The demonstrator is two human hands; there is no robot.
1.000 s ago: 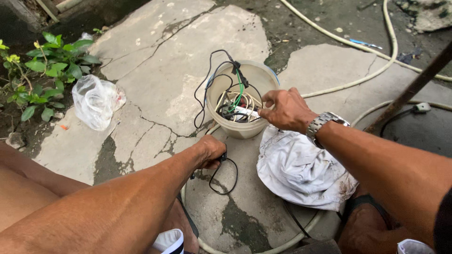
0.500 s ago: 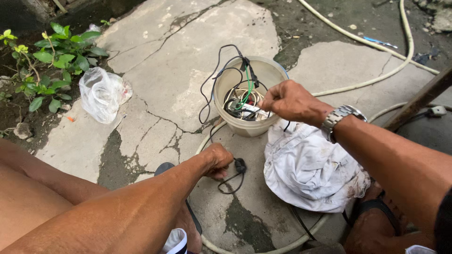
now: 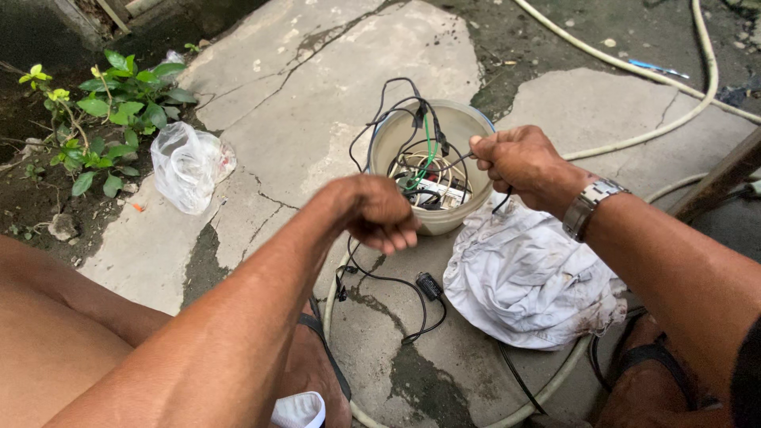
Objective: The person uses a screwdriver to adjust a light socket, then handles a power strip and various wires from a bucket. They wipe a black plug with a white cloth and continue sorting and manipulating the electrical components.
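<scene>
The ground is cracked, stained grey concrete slabs (image 3: 301,87), outdoors, with dark soil along the left edge. There a small green leafy plant (image 3: 111,111) grows, and just right of it a crumpled clear plastic bag (image 3: 189,165) lies on the slab. The left hand (image 3: 379,212) is curled into a fist, gripping a thin black cable (image 3: 396,281) that droops to the concrete below. Behind it stands a round beige plastic bucket (image 3: 396,143) holding tangled wires. The right hand (image 3: 515,162), a metal watch on its wrist, pinches a cable at the bucket's rim. Below lies a crumpled white cloth (image 3: 527,285). A pale hose (image 3: 682,111) curves across the far right.
</scene>
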